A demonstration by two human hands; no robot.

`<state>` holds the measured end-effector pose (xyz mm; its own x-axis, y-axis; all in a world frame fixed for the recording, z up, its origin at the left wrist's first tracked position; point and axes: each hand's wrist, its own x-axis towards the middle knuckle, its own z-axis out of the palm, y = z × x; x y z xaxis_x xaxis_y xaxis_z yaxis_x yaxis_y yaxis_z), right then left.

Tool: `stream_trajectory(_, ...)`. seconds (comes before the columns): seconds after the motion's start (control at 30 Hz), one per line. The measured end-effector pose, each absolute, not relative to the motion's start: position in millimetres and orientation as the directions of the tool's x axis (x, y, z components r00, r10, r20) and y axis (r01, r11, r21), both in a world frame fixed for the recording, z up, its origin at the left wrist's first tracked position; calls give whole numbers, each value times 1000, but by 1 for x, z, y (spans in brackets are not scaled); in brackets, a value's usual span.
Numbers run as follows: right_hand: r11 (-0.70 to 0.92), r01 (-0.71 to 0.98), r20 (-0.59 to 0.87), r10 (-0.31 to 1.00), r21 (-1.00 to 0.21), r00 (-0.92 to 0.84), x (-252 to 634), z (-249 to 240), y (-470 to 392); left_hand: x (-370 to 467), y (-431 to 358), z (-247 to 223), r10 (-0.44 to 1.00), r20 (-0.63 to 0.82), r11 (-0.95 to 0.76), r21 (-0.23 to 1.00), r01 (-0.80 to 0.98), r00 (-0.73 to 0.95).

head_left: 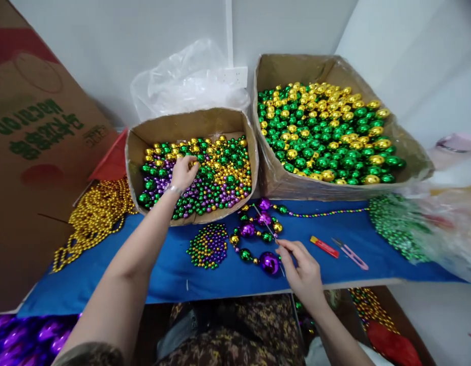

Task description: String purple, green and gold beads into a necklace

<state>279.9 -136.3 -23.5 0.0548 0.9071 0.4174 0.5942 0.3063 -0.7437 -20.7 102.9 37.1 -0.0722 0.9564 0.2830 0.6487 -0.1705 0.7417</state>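
My left hand (185,173) reaches into the smaller cardboard box (192,122), its fingertips pinched among green, gold and purple beads (220,178); what they hold, if anything, is too small to make out. Over the front of the blue cloth (163,277), my right hand (298,264) pinches a thin needle (264,219) that points up and left. Beneath the needle lies a strand of large purple, green and gold beads (247,230), with a thin beaded string (327,213) running right from it. Just left of the strand is a flat pile of small beads (208,246).
A larger box (273,185) of green and gold beads stands at the back right. Pink snips (353,255) and a red-yellow packet (324,247) lie to the right. Gold bead strings (100,213) are at the left, green ones (391,229) at the right.
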Motion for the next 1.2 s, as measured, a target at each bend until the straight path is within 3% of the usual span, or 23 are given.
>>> stream_trajectory(0.07,346,601,442,897,-720,13,277,-21,-138,-10,66,35,989,145,-138,964,228,-12)
stream_trajectory(0.1,365,607,454,891,-706,-8,275,-20,-139,-4,46,33,996,62,-64,997,38,63)
stream_trajectory(0.17,389,622,469,882,-680,-39,273,-19,-141,11,9,27,985,-72,103,975,-197,157)
stream_trajectory(0.3,408,658,478,875,-634,-82,272,-19,-145,33,-40,14,953,-203,277,883,-379,224)
stream_trajectory(0.77,451,721,462,863,-526,-203,276,-27,-147,35,-64,6,942,-204,305,849,-431,265)
stream_trajectory(1.0,493,811,518,806,-317,-287,275,-29,-149,42,-68,9,956,-112,173,961,-215,269)
stream_trajectory(1.07,496,806,506,810,-323,-295,272,-29,-148,46,-71,9,962,-92,145,970,-196,256)
stream_trajectory(1.2,482,753,467,844,-448,-263,271,-27,-148,52,-74,7,955,-151,221,937,-271,255)
